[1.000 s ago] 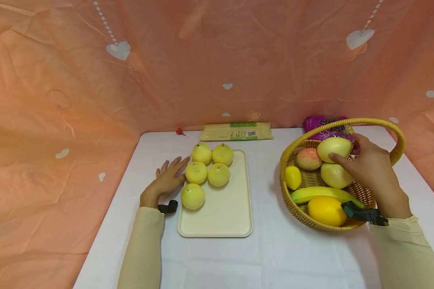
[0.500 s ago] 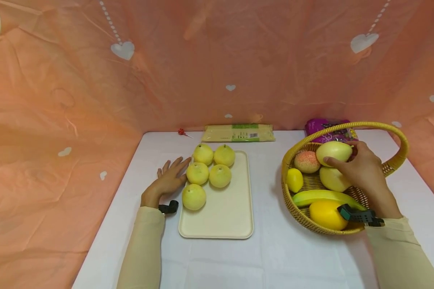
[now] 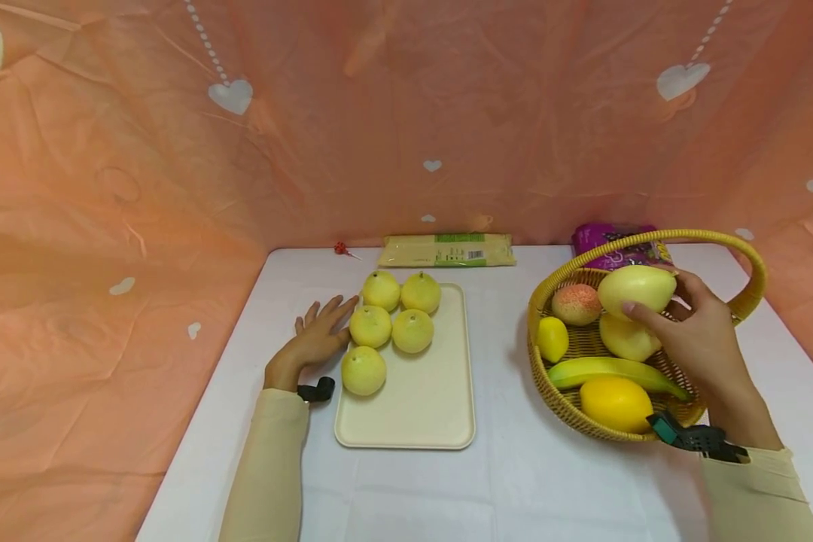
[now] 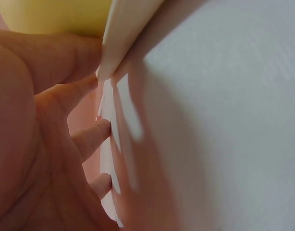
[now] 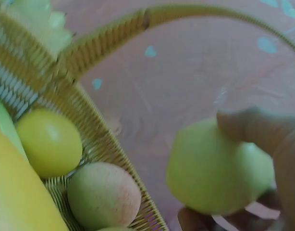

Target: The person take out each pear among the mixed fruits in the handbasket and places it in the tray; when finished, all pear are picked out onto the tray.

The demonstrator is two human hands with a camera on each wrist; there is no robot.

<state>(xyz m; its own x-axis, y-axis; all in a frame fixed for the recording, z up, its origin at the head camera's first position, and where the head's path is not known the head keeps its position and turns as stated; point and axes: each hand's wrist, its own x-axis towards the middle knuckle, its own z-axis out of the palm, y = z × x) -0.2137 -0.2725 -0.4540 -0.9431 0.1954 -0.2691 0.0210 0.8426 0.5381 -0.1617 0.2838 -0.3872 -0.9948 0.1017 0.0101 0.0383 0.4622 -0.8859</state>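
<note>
In the head view, my right hand (image 3: 701, 335) holds a pale yellow-green pear (image 3: 637, 292) between thumb and fingers, over the wicker basket (image 3: 549, 403). Another pale yellow fruit (image 3: 626, 339) lies in the basket below it, partly covered. The right wrist view shows the held pear (image 5: 215, 168) with the thumb across its top and fingers beneath. My left hand (image 3: 315, 339) lies at the left edge of the cream tray (image 3: 420, 414), fingers spread. In the left wrist view, its thumb and a finger touch the tray rim (image 4: 121, 38). Several round yellow fruits (image 3: 412, 331) sit on the tray.
The basket also contains a peach (image 3: 576, 304), a lemon (image 3: 552, 339), a green-yellow banana (image 3: 610, 370) and a larger yellow fruit (image 3: 616, 405). Its handle (image 3: 650, 237) arches over the top. Behind are a noodle-like packet (image 3: 447, 250), a purple bag (image 3: 610, 245) and a red lollipop (image 3: 341, 248).
The right hand has shifted slightly right with the pear over the last half second, and the pear's tilt has changed a little. The left hand stays at the tray edge.
</note>
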